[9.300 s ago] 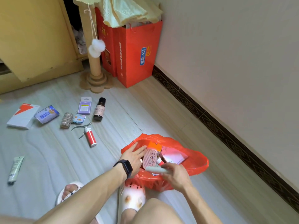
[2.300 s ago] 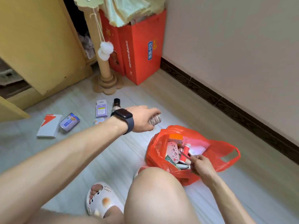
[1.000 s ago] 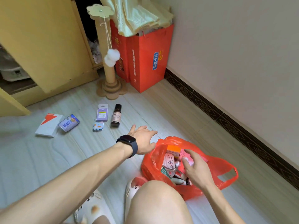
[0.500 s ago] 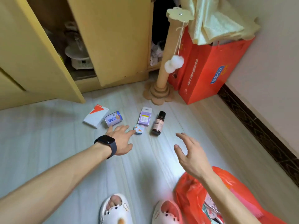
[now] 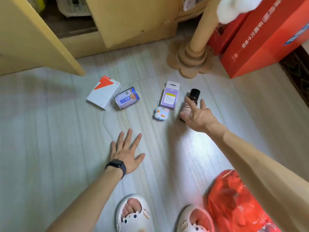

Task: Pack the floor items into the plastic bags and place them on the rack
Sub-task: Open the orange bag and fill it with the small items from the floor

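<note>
Five loose items on the floor (image 5: 50,148) by our count. Far left is a white box with an orange corner (image 5: 103,92), lying flat, with a blue-purple packet (image 5: 126,97) touching its right edge. Further right sits a purple carded pack (image 5: 170,96), with a small cloud-shaped pastel case (image 5: 160,113) at its near end, touching or nearly so. Just right of the pack is a dark bottle with a black cap (image 5: 195,93), which looks upright to us. The right grip (image 5: 198,117) is released with fingers splayed, right at the bottle: index finger across its body, thumb down by its base. We can't tell whether it actually touches. The left grip (image 5: 125,151) is also released, palm down and fingers spread, flat on or just above the floor. It is nearer us and well apart from every item, with a black smartwatch (image 5: 117,165) on its wrist. The red plastic bag (image 5: 234,203) sits bottom right under the right forearm, just beside the right slipper (image 5: 195,218). It is crumpled and we can't read its contents. The left slipper (image 5: 132,213) is at the bottom edge, centre. At the back we see an open yellow cabinet door (image 5: 38,36) and a cardboard scratching post (image 5: 192,54) on a flower-shaped base. A white pompom (image 5: 234,7) shows beside the post's top, and the red paper bags (image 5: 267,39) stand right of the post.
</note>
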